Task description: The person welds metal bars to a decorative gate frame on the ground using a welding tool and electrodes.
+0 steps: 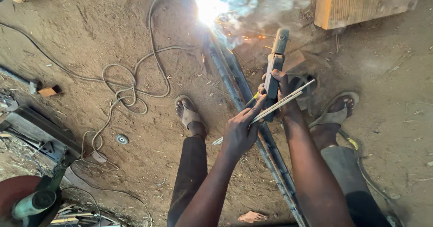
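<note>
My right hand (280,89) grips an electrode holder (275,60) with a dark handle, pointing away from me. My left hand (241,130) pinches a bundle of thin welding rods (284,101) that lies slanted across the holder. A bright welding arc (208,4) with white smoke flares at the far end of a long dark metal bar (234,80) lying on the dirt between my sandalled feet (189,114). My right foot (336,114) rests beside the bar.
A pale cable (131,89) loops over the dirt at the left. A wooden block (365,1) sits at top right. A machine with a red disc (20,195) stands at lower left. A small round disc (122,139) lies near my left foot.
</note>
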